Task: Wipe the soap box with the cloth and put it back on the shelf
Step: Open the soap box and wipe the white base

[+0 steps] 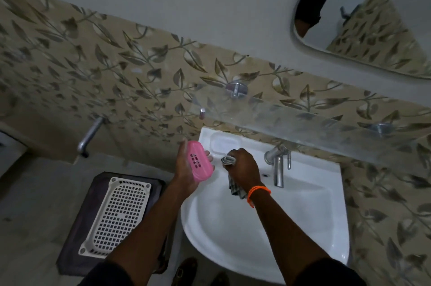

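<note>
Over the white sink (321,227) we cradle the pink soap box (200,161) in our left hand (186,169), fingers curled round it. Just right of it, our right hand (243,165) fists the cloth (235,189), apart from the box. Beyond both hands hangs the glass shelf (310,127); the tap (278,166) stands near our right knuckles. Left of our left forearm, a white basket (116,215) sits on the floor.

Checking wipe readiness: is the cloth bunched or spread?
Bunched. The cloth is wadded in the right hand, a tail hanging below the wrist.
</note>
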